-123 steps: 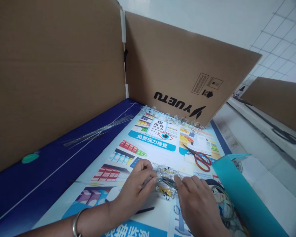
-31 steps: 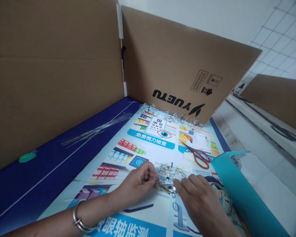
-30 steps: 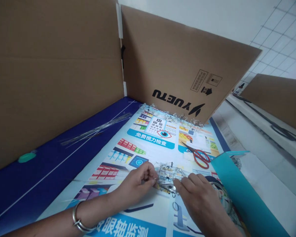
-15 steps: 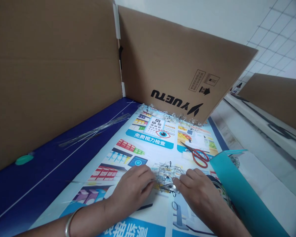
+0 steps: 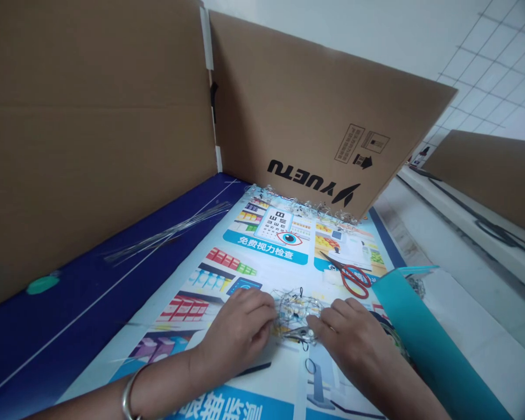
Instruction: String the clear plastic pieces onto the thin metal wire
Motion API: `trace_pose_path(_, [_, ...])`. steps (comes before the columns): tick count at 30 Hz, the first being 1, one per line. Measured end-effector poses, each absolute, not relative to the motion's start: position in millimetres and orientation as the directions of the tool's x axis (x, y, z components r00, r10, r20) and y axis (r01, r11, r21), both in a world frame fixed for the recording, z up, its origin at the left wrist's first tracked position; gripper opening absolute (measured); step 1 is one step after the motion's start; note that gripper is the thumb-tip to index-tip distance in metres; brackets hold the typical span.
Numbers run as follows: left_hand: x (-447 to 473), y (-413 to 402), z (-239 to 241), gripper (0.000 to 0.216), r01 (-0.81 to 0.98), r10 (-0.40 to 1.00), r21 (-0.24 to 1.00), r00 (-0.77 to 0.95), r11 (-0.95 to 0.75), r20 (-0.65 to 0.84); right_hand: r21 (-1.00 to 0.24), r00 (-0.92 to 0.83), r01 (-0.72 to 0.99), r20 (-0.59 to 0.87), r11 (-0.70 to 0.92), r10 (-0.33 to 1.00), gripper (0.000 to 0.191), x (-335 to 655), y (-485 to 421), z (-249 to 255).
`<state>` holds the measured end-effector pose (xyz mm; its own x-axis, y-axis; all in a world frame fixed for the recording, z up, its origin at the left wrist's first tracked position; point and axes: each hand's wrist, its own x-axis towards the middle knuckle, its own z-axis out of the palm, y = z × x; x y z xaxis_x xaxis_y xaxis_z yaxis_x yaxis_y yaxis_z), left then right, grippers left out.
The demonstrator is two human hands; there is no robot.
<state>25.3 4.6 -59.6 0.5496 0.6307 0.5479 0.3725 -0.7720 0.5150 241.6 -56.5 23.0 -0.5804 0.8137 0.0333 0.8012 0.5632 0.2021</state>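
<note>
Head view: probably wire-shaping, at tangled wirework (image 5: 296, 309).
Left hand (image 5: 241, 326): fingers curled, pinch hidden.
Right hand (image 5: 352, 332): clasping pliers (image 5: 301, 334).
Pliers: next nip likely wants wirework steady.

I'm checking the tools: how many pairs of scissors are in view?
1: the scissors on the poster, beyond the right hand. Others may be hidden behind the teal board.

A slim, smooth bangle (image 5: 126, 400) of silver-coloured metal circles the left forearm (image 5: 170, 382) above the wrist, its rounded band carrying a pale shine; the left hand (image 5: 238, 326), right hand (image 5: 354, 335) and right forearm (image 5: 405, 382) are bare where they show
</note>
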Motion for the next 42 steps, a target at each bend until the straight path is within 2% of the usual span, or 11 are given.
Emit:
trace_pose_path(2, [25, 6, -59, 0.023, 0.37, 0.637, 0.524, 0.538, -0.767, 0.552, 0.151, -0.52, 0.851, 0.124, 0.502, 0.845, 0.016, 252, -61, 20])
trace_pose_path(5, [23, 6, -60, 0.023, 0.368, 0.647, 0.539, 0.533, -0.758, 0.545, 0.141, -0.308, 0.951, 0.311, 0.277, 0.899, 0.026, 273, -66, 9])
trace_pose_path(10, [21, 6, -63, 0.023, 0.358, 0.666, 0.574, 0.536, -0.736, 0.519, 0.282, -0.107, 0.958, 0.227, 0.04, 0.968, 0.032, 292, -67, -30])
trace_pose_path(14, [20, 7, -63, 0.023, 0.349, 0.681, 0.607, 0.547, -0.714, 0.486, 0.328, -0.103, 0.944, 0.166, 0.043, 0.981, 0.03, 287, -65, -52])
trace_pose_path(18, [20, 7, -64, 0.022, 0.334, 0.697, 0.645, 0.552, -0.688, 0.457, 0.275, -0.132, 0.959, 0.194, 0.076, 0.972, 0.033, 286, -64, -46])
trace_pose_path(22, [21, 7, -64, 0.022, 0.357, 0.719, 0.663, 0.56, -0.658, 0.412, 0.132, -0.2, 0.977, 0.306, 0.167, 0.931, 0.018, 276, -72, -22])
trace_pose_path(25, [22, 6, -62, 0.019, 0.419, 0.767, 0.683, 0.546, -0.598, 0.337, -0.009, -0.271, 0.95, 0.47, 0.312, 0.84, 0.014, 248, -81, -7])
trace_pose_path(29, [23, 3, -56, 0.018, 0.426, 0.799, 0.732, 0.538, -0.532, 0.269, 0.037, -0.425, 0.881, 0.499, 0.472, 0.755, 0.019, 201, -83, -8])
trace_pose_path(37, [25, -3, -51, 0.013, 0.384, 0.826, 0.789, 0.502, -0.479, 0.257, 0.112, -0.36, 0.93, 0.476, 0.351, 0.802, 0.02, 174, -72, -33])
trace_pose_path(39, [25, -5, -52, 0.014, 0.369, 0.817, 0.793, 0.515, -0.485, 0.26, 0.062, -0.327, 0.94, 0.449, 0.336, 0.831, 0.017, 173, -71, -34])
trace_pose_path(42, [25, -6, -51, 0.015, 0.333, 0.797, 0.797, 0.536, -0.504, 0.28, -0.115, -0.233, 0.947, 0.405, 0.302, 0.884, 0.015, 172, -70, -33])
